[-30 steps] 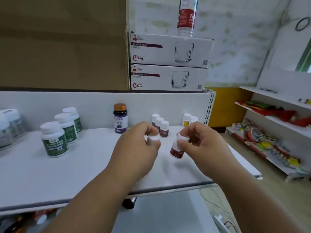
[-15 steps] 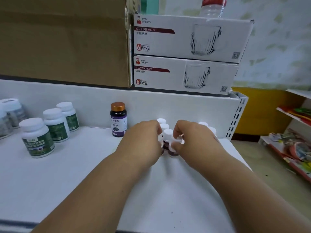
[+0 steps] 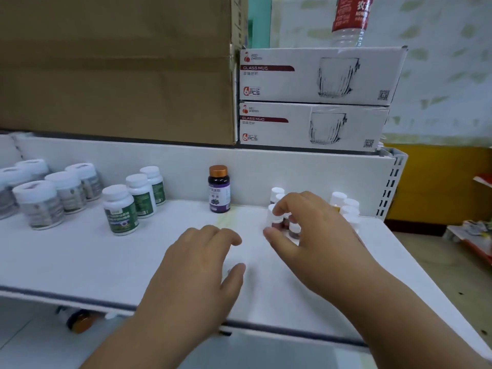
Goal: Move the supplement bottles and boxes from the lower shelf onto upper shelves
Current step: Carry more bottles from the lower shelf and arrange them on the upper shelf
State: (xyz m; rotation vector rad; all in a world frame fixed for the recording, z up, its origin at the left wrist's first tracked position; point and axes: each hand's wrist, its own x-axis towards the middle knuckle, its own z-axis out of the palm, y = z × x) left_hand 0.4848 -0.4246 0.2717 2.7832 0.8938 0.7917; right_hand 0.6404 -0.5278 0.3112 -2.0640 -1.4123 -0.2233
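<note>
At my ten o'clock a large brown cardboard box (image 3: 114, 67) sits atop the shelving. Touching its right side, two stacked white glass-mug boxes (image 3: 316, 99) carry a red-labelled water bottle (image 3: 350, 21).

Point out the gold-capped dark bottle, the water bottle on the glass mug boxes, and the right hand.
gold-capped dark bottle (image 3: 219, 193), head view, purple label.
water bottle (image 3: 351, 16), head view, red label.
right hand (image 3: 316, 230), head view, back of hand.

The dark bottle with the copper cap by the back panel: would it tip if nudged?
The dark bottle with the copper cap looks tall for its narrow base, so a push near the cap would probably tip it. It stands alone on the smooth white shelf; a low push might slide it.
</note>
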